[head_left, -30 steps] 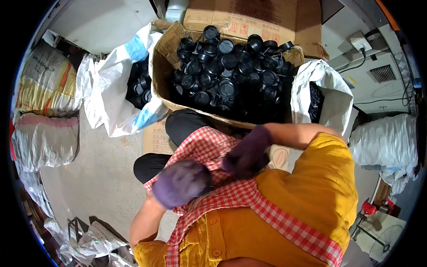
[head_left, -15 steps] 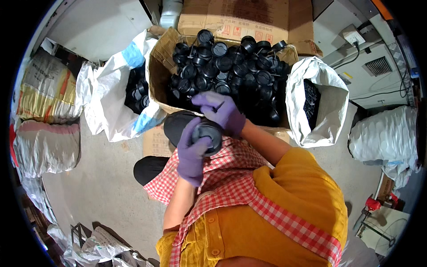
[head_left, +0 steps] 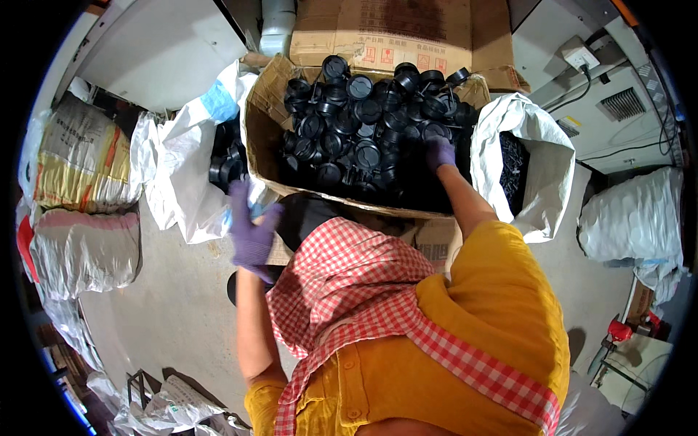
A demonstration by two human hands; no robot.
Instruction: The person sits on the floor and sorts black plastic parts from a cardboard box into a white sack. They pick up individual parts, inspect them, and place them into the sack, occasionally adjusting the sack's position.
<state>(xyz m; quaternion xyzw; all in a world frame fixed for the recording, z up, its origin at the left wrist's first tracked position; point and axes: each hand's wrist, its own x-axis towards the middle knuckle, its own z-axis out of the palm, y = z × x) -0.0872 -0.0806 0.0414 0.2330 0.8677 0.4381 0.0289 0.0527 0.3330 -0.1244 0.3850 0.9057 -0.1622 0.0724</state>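
My left hand [head_left: 251, 227], in a purple glove, hangs open beside the white sack [head_left: 178, 156] at the left, fingers spread and nothing visible in them. Several black round plastic parts [head_left: 231, 161] show inside that sack's mouth. My right hand [head_left: 440, 154], gloved alike, reaches into the right side of a cardboard box [head_left: 263, 163]. It touches the heap of black round lid-like parts [head_left: 367, 110], some with thin stems. Its fingertips are hidden among them, so I cannot see whether they grip one.
Right of the box, a white sack [head_left: 542, 196] holds small dark pieces [head_left: 513, 163]. Full sacks [head_left: 87, 251] stand at the far left, and a white bundle [head_left: 631, 218] at the far right. A cable [head_left: 585, 87] runs along the right-hand cabinet.
The black round part in my left hand over my lap is gone from it. That hand moved left to the sack and opened; my right hand moved right into the box.
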